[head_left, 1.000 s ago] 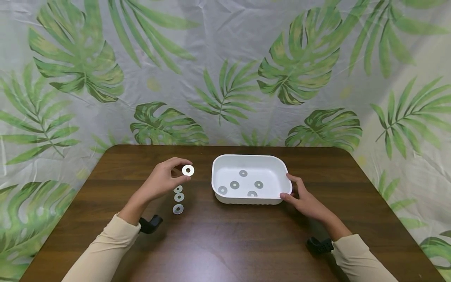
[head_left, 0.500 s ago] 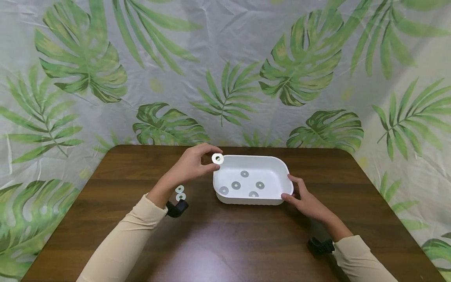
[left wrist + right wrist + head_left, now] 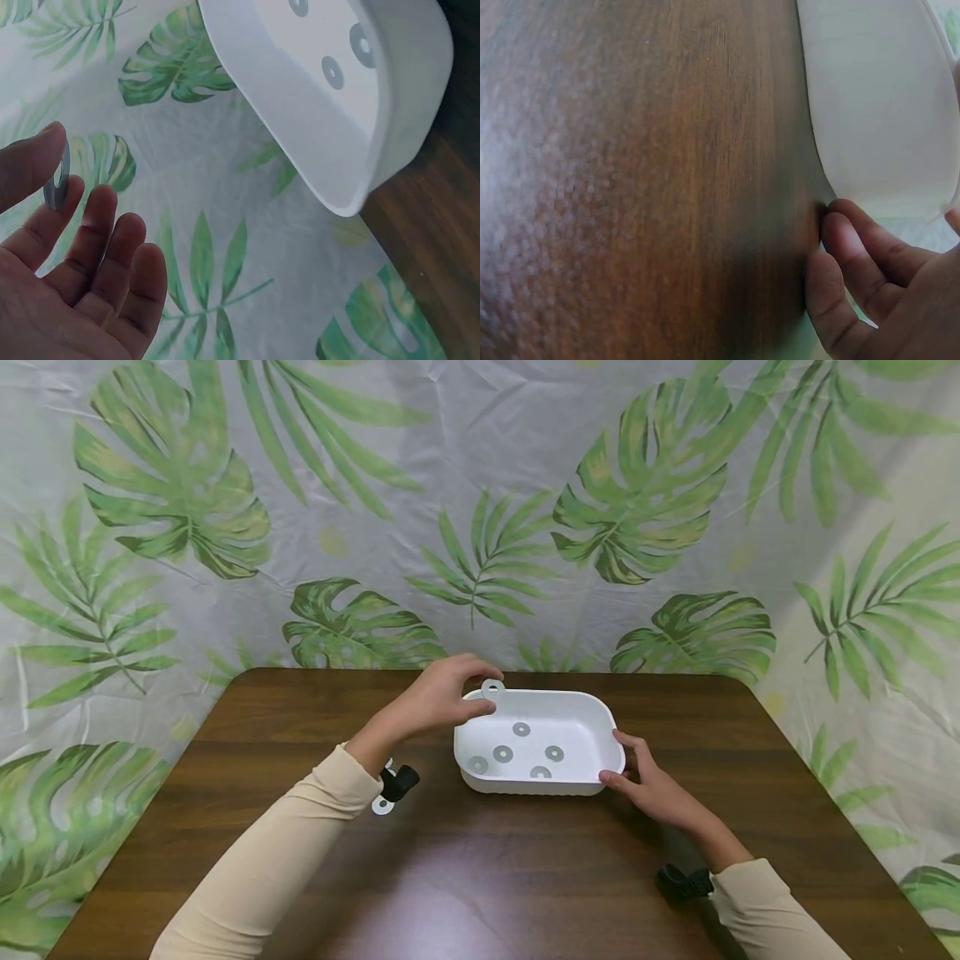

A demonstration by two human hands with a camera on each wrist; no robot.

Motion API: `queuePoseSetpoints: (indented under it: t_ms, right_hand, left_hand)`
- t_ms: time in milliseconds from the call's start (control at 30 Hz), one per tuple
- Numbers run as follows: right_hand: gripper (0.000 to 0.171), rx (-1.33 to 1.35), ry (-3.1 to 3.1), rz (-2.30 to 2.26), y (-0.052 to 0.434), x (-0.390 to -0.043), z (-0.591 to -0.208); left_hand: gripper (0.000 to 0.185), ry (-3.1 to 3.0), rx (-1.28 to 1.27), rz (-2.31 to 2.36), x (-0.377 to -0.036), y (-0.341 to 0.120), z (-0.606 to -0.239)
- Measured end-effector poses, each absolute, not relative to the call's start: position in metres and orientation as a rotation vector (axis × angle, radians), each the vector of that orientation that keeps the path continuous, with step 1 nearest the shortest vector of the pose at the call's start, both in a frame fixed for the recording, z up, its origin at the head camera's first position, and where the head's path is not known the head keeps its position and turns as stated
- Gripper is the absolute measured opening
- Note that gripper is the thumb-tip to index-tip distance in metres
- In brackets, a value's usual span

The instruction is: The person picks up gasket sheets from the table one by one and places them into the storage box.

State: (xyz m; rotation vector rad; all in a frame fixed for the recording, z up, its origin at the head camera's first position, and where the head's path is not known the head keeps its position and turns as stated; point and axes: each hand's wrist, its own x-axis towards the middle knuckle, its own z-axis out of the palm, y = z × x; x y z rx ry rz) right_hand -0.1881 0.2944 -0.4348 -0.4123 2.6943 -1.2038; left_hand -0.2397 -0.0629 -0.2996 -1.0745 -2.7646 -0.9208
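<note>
In the head view my left hand [image 3: 438, 697] is over the left end of a white tub [image 3: 536, 787]. Its thumb and index finger pinch a flat grey washer [image 3: 492, 687]; the left wrist view shows this washer [image 3: 56, 191] edge-on, with the other fingers loosely bent. Several grey washers [image 3: 502, 754] lie apart on the tub's floor. At the tub's right end my right hand [image 3: 648, 789] holds the rim with thumb and index finger. The right wrist view shows its other fingers [image 3: 847, 236] bent low beside the tub wall.
Left of the tub, a washer [image 3: 382, 806] lies on the brown wooden table [image 3: 480, 877]; another beside it is mostly hidden by the black wrist strap [image 3: 399, 782]. A leaf-patterned cloth [image 3: 480, 527] hangs behind the table's far edge.
My left hand has carried the washer rightward and slightly up, from above the table to over the tub's left end. The right hand and the tub have stayed in place.
</note>
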Motion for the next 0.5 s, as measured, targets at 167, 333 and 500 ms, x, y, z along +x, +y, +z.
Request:
queuePoseSetpoints:
  t_ms: [167, 333, 500]
  right_hand:
    - [0.08, -0.411, 2.7, -1.193, 0.295, -0.187, -0.434]
    - [0.08, -0.419, 2.699, -1.2, 0.295, -0.188, -0.433]
    - [0.079, -0.442, 2.705, -1.199, 0.295, -0.188, -0.434]
  left_hand:
    - [0.038, -2.841, -1.104, -0.882, -0.249, -0.045, -0.289]
    - [0.039, -2.863, -1.091, -0.962, -0.258, -0.032, -0.283]
    - [0.04, -2.815, -1.081, -1.059, -0.263, -0.026, -0.289]
